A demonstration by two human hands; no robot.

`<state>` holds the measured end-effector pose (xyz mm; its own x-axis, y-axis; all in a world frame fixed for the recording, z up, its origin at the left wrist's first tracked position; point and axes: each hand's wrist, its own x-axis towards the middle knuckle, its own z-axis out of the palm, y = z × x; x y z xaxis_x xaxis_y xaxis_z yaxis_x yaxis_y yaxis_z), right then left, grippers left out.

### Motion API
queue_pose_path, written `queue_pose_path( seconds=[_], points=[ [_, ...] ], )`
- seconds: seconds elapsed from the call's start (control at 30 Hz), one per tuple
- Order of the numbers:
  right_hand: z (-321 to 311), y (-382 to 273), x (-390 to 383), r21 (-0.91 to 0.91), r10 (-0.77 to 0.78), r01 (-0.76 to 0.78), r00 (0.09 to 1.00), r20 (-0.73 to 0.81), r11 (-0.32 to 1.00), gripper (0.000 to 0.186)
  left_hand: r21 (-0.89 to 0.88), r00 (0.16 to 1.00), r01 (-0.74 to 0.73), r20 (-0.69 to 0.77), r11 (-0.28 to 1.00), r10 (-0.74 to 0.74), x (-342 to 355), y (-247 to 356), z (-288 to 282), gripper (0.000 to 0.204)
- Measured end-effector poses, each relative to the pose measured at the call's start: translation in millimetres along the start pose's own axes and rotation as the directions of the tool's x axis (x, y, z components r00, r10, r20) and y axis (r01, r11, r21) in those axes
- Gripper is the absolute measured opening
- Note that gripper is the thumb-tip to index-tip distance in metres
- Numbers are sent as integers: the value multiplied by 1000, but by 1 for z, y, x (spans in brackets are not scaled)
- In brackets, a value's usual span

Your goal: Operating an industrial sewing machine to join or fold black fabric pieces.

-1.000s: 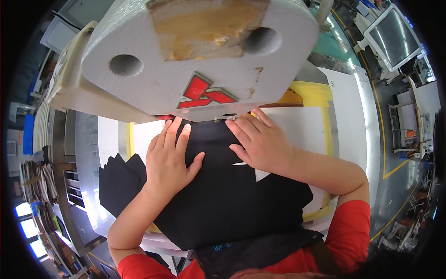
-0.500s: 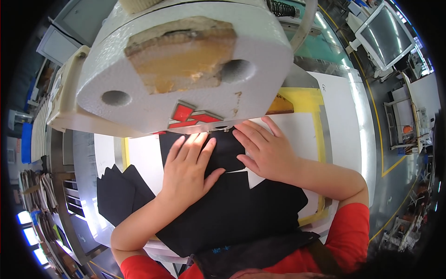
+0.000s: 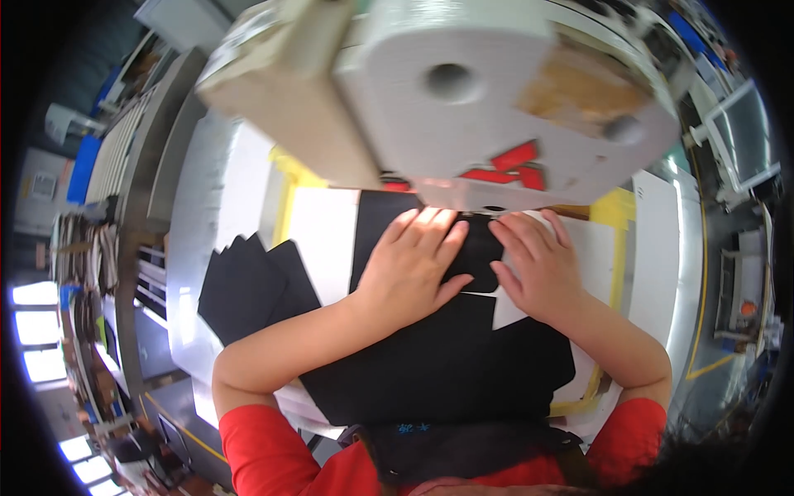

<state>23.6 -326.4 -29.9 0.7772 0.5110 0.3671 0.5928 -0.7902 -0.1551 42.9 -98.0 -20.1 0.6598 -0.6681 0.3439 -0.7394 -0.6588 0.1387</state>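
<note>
My left hand (image 3: 411, 269) lies flat, fingers stretched, on a small black fabric piece (image 3: 480, 266) below the sewing machine head (image 3: 488, 107). At the piece's right edge rests my right hand (image 3: 536, 263), palm down and fingers apart, partly over the white work surface (image 3: 324, 240). Both sets of fingertips are close to the machine's lower edge; the head hides most of the stitching spot. Nearer to me spreads a larger black fabric piece (image 3: 455, 355), reaching toward my dark apron (image 3: 463, 450). Neither hand grips anything.
Several black pieces (image 3: 240, 289) lie fanned out on the table's left. Yellow tape (image 3: 616, 248) borders the white surface. On the far left stands a rack of stacked material (image 3: 87, 256); a monitor (image 3: 744, 136) is at the upper right.
The view has turned, so the machine head and fabric appear farther right. Both hands stay flat in about the same place on the small black piece.
</note>
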Motion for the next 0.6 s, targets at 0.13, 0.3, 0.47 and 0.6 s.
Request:
queue_pose_path(
  seconds=[0.13, 0.3, 0.47, 0.6],
  points=[
    [-1, 2, -1, -45, -28, 28, 1000, 12, 999, 47, 12, 1000, 16, 7, 1000, -16, -4, 0, 5, 60],
    [-2, 0, 5, -1, -33, 33, 999, 14, 999, 45, 34, 999, 38, 14, 999, -38, -6, -2, 4, 59],
    [-1, 3, 3, 12, -50, 50, 999, 6, 999, 43, 20, 999, 40, 19, 999, -41, -6, -1, 7, 58],
    [-4, 4, 2, 33, -69, 70, 998, -7, 997, 40, 33, 998, 56, 19, 998, -56, -3, 4, 6, 57]
  ],
)
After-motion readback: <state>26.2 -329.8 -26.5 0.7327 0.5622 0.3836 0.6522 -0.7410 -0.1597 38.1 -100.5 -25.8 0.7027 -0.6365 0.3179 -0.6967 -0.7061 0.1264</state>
